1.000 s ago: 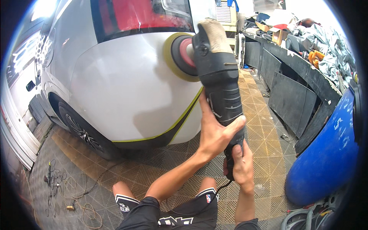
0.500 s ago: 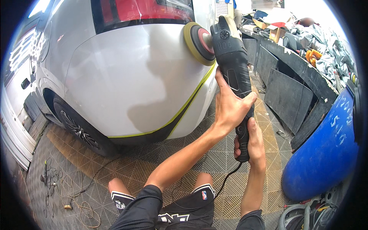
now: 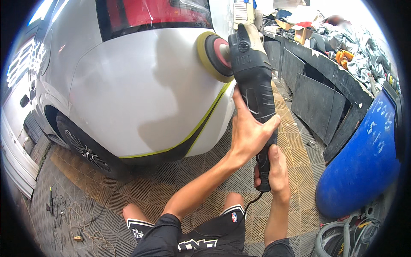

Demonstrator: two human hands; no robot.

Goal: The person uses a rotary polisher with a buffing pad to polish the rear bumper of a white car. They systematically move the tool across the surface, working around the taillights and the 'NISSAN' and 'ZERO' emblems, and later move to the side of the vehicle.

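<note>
Both my hands grip a black rotary polisher (image 3: pixel 255 88) raised in front of a white car's rear bumper (image 3: pixel 124 94). My left hand (image 3: pixel 252 132) is wrapped round the tool's body below its head. Lower down, my right hand (image 3: pixel 277 171) closes on the rear handle, where the cord leaves. The polisher's yellow foam pad (image 3: pixel 204 53), on a black and red backing plate, faces the bumper's upper right corner below the red tail light (image 3: pixel 158 15). It appears to touch the paint there. Yellow-green masking tape (image 3: pixel 192 132) edges the black lower trim.
A black-panelled bench (image 3: pixel 323 98) heaped with parts and silvery sheeting runs along the right. Nearer stands a blue barrel (image 3: pixel 364 158), with hoses (image 3: pixel 342 235) beneath it. Cords (image 3: pixel 92 218) lie on the tiled grating floor (image 3: pixel 201 180) at left, near the car's rear wheel (image 3: pixel 85 143).
The polisher and both hands have shifted a little left and down, taking the pad along the bumper's corner. My grip is the same.
</note>
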